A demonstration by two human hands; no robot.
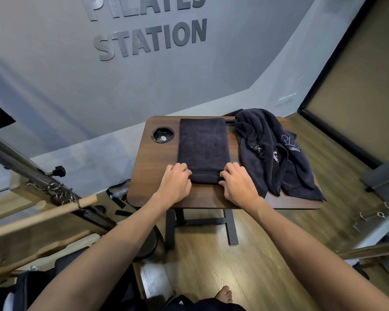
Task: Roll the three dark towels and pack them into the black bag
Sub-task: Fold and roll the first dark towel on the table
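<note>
**First towel starting to roll, two more waiting**

While you are looking down through the head camera, your left hand (175,184) and right hand (239,184) are sitting on the two near corners of the folded towel (203,149), fingers curled down over a short first turn of cloth and pinching it, one hand at each end of that turn. Beyond your fingertips the towel is lying flat and straight toward the far edge of the table (157,167). Just outside your right fingers the other dark towels (276,151) are lying in a loose heap, white printing showing, one fold almost touching your right hand. The black bag is not something I can pick out for certain; dark shapes are sitting at the lower left, too blurred to name.

What could go wrong, as I am judging it: if one hand is pushing ahead of the other, the roll is likely coning and walking sideways. A slack first turn is likely giving a fat, loose roll. Your right fingers could also be catching the heap and dragging it in.

Left of your left fingers a round cup recess (162,134) is sinking into the wood-grain top. Plank flooring is running beneath, and grey lettering reading STATION is standing on the wall (54,75) ahead.
</note>
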